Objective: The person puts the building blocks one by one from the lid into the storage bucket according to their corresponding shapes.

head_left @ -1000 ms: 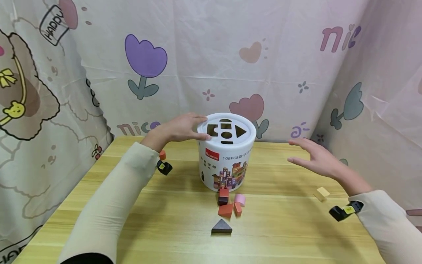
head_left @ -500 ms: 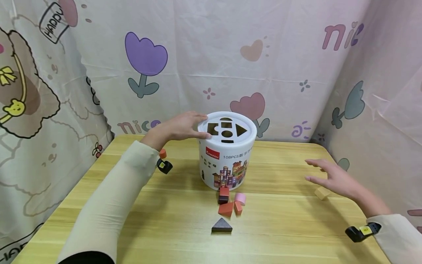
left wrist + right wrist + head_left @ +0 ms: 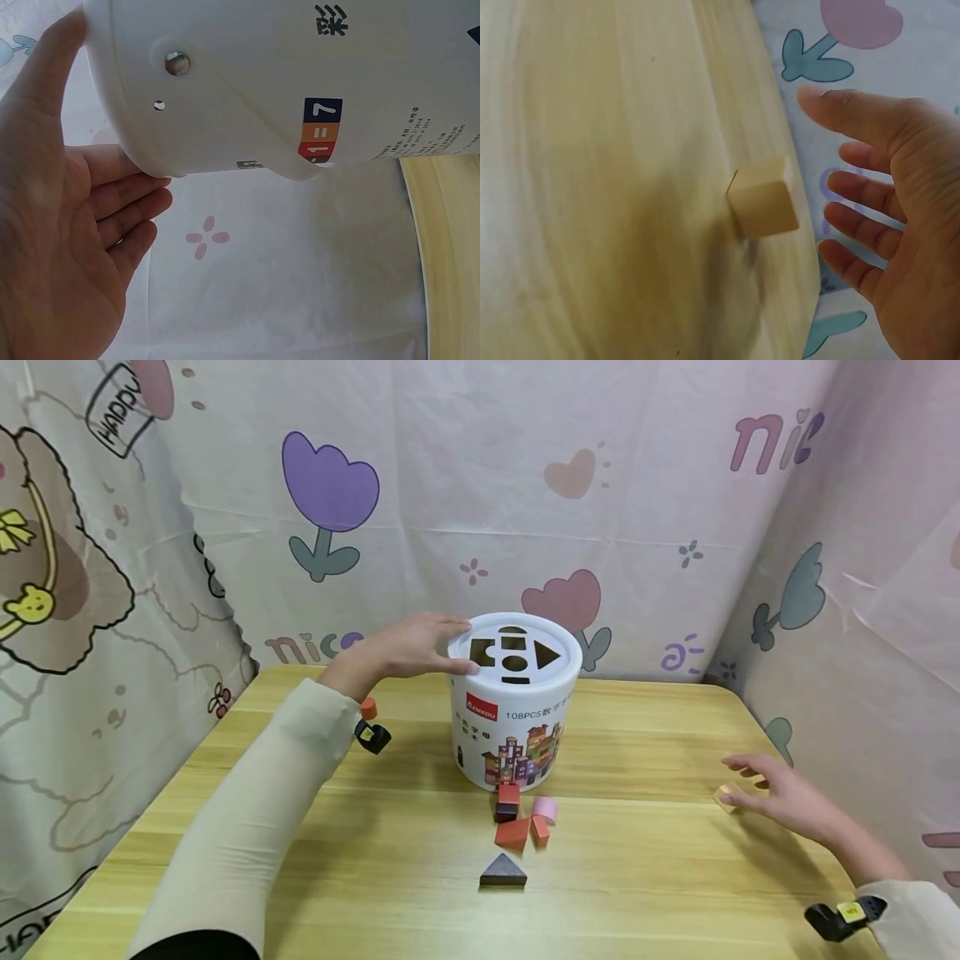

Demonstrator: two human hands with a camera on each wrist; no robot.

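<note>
A white toy-block bucket stands upright in the middle of the table, its lid cut with shaped holes. My left hand holds the lid's left edge, thumb at the front and fingers behind; in the left wrist view the fingertips curl at the rim of the bucket. On the right, my right hand hovers beside a pale wooden block, thumb and fingers spread apart with nothing between them. In the head view the thumb overlaps that block.
In front of the bucket lie a red block, a dark block, a pink block, two orange-red blocks and a dark triangular block. An orange block sits behind the left wrist. Printed cloth hangs around the wooden table.
My right hand has moved right and down towards the pale block, its fingers bending a little. The left hand has stayed on the bucket's lid.
</note>
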